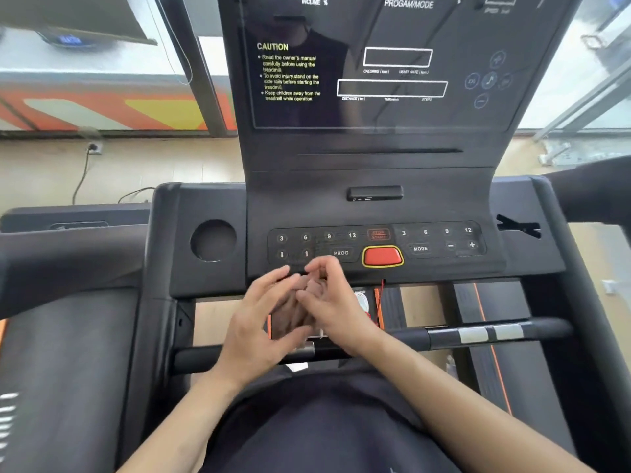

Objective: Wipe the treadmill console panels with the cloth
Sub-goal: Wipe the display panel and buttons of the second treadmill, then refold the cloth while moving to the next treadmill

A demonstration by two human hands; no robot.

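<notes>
The black treadmill console fills the middle of the view, with a glossy display panel [375, 73] on top and a button panel [375, 244] below it. My left hand [259, 322] and my right hand [336, 308] meet just under the console's front edge, below the PROG button. Between them is a crumpled brownish cloth [295, 312], blurred and mostly hidden by my fingers. The left palm presses against it from the left. My right fingers pinch its top. The cloth is off the console panels.
A red stop button [382, 257] sits at the centre of the button panel, with a red safety cord [381, 291] hanging below it. A round cup holder [213, 240] is on the left. A crossbar with silver grips [478, 334] runs beneath my hands. Side handrails flank the console.
</notes>
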